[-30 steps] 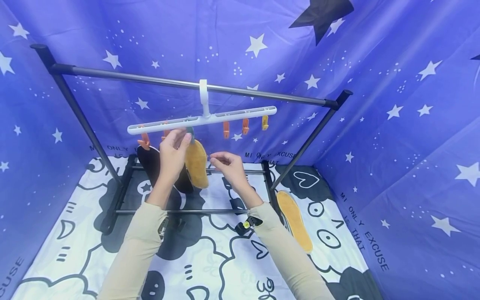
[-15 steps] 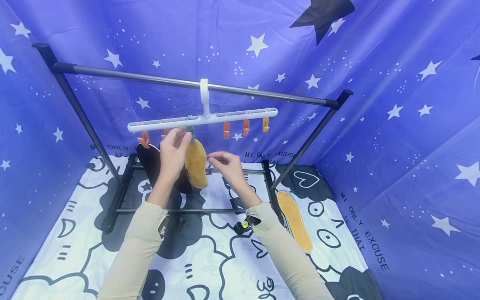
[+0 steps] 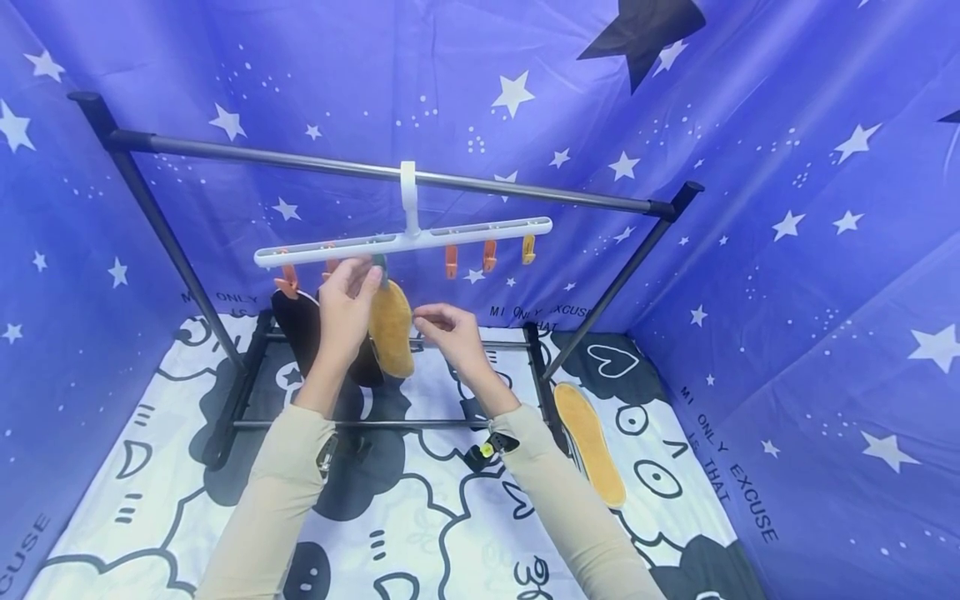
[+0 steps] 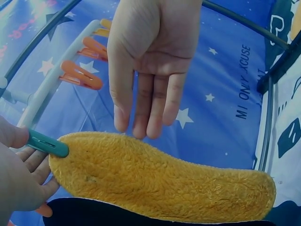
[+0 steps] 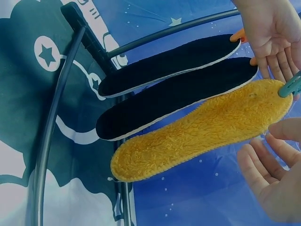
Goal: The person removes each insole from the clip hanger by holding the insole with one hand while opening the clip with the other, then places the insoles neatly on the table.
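My left hand (image 3: 347, 312) pinches a green clothespin (image 4: 46, 143) between thumb and fingers, under the bar of a white clip hanger (image 3: 405, 239). The clothespin bites the end of a fuzzy yellow insole (image 3: 392, 332), which hangs down from it. Close by the insole's right edge is my right hand (image 3: 457, 333), its fingers relaxed and gripping nothing. Two black insoles hang from orange clothespins to the left; the right wrist view shows the outer one (image 5: 169, 63) and the nearer one (image 5: 178, 99) side by side. A second yellow insole (image 3: 592, 442) lies on the cloth at right.
The hanger hooks over the top rail (image 3: 270, 156) of a black metal rack. On the hanger's right half, orange clothespins (image 3: 490, 254) and a yellow clothespin (image 3: 528, 248) dangle with nothing in them. A purple starry curtain (image 3: 787, 275) surrounds the patterned cloth (image 3: 405, 517).
My right hand has edged slightly left along with the hanging yellow insole's edge. My left hand keeps its pinch on the green clothespin in the same place.
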### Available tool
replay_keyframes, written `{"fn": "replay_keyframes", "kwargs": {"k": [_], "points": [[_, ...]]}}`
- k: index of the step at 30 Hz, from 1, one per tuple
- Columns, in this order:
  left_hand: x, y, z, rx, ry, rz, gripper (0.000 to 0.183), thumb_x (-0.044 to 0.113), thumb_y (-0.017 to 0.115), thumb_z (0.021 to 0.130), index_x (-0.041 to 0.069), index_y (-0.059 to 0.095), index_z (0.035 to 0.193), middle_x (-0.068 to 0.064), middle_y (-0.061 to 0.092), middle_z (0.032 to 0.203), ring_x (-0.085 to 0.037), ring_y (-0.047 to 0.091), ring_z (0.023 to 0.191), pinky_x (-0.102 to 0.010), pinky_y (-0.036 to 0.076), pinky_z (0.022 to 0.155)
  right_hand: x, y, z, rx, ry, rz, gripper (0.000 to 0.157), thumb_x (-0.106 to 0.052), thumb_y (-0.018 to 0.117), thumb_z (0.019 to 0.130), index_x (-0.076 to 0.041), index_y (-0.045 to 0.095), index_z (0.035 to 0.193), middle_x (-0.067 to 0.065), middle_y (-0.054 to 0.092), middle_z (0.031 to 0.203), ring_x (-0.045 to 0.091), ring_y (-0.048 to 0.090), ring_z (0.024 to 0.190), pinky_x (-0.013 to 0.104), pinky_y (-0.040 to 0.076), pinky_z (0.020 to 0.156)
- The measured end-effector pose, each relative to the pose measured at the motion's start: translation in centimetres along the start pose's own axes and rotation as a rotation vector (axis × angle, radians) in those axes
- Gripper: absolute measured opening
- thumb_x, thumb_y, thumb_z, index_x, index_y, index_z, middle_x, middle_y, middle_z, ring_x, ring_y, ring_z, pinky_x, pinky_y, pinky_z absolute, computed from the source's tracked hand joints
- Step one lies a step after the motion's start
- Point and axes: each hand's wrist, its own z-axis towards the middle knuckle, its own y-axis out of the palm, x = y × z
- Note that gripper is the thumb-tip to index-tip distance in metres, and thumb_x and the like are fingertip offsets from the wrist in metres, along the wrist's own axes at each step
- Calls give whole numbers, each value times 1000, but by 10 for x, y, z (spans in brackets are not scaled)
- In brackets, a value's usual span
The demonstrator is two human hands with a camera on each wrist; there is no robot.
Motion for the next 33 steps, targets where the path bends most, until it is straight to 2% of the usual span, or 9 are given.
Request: {"fn": "replay_keyframes", "kwargs": {"k": [5,11,24,29,32,33], "points": [[1,1,-1,5,0,4,32,10,59,103,-9,61,129,-28,64,132,-35,61,129,-41,46,116,1,2,0,-19,16,-8,26,-6,70,95,3,71,119,22,74,115,28,73,101,37,64,87],[1,1,-2,14,-5,-20,31,8,61,102,-10,62,126,-30,65,130,-36,63,126,-41,48,114,3,4,-1,-35,21,-3,27,-4,69,94,4,70,119,24,73,115,30,73,101,31,63,85],[5,-1,0,25,5,-34,31,9,63,101,-10,63,125,-28,67,127,-34,65,121,-40,51,111,2,8,1,-44,3,21,26,-1,69,93,7,70,118,26,73,113,23,73,97,31,63,87],[4,0,1,24,5,-46,30,8,63,101,-11,63,124,-28,68,126,-27,66,117,-38,51,110,3,9,2,-38,14,13,26,-1,70,93,7,70,117,27,73,112,22,73,96,31,63,86],[3,1,1,24,2,-51,30,8,63,101,-11,63,124,-28,67,127,-28,66,118,-38,51,110,3,9,2,-33,23,10,25,-2,70,93,6,71,117,26,73,111,20,73,94,31,63,85],[3,1,1,25,1,-50,30,8,63,101,-11,62,124,-29,67,127,-32,65,119,-39,51,111,3,9,2,-32,24,8,25,-2,70,93,6,71,117,26,73,110,19,73,94,31,63,85]]}}
